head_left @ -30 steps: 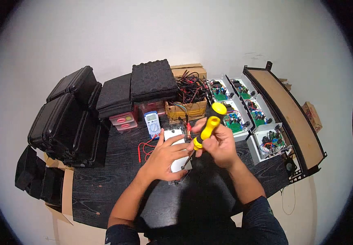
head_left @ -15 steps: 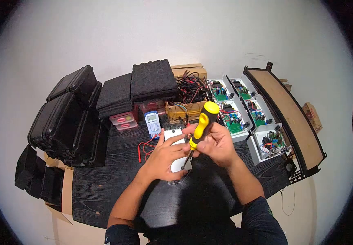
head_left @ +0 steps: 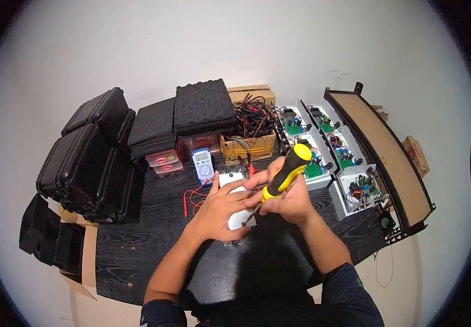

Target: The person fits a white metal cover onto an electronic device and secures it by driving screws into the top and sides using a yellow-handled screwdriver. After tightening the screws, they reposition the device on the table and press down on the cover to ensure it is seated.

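My right hand (head_left: 292, 201) is closed around the yellow and black handle of a screwdriver (head_left: 285, 173). Its thin shaft slants down to the left, and the tip meets a dark screw spot near the right edge of a white metal case (head_left: 236, 219). Across that case lies my left hand (head_left: 219, 211), fingers spread flat and thumb near the front end, with the shaft between thumb and fingers. Part of the case is hidden under this hand. Just beyond it stands a blue and white multimeter (head_left: 204, 165) with red leads (head_left: 186, 204).
Black hard cases (head_left: 72, 169) stack up at left, beside foam blocks (head_left: 205, 107) on red drawers (head_left: 164, 160). A cardboard box (head_left: 246, 148) of cables stands behind. White housings with green circuit boards (head_left: 314, 169) line the right, before a long black-framed panel (head_left: 388, 147).
My right hand and the screwdriver's handle have tipped to the right and slightly down, while the tip stays at the same spot. My left hand has barely moved.
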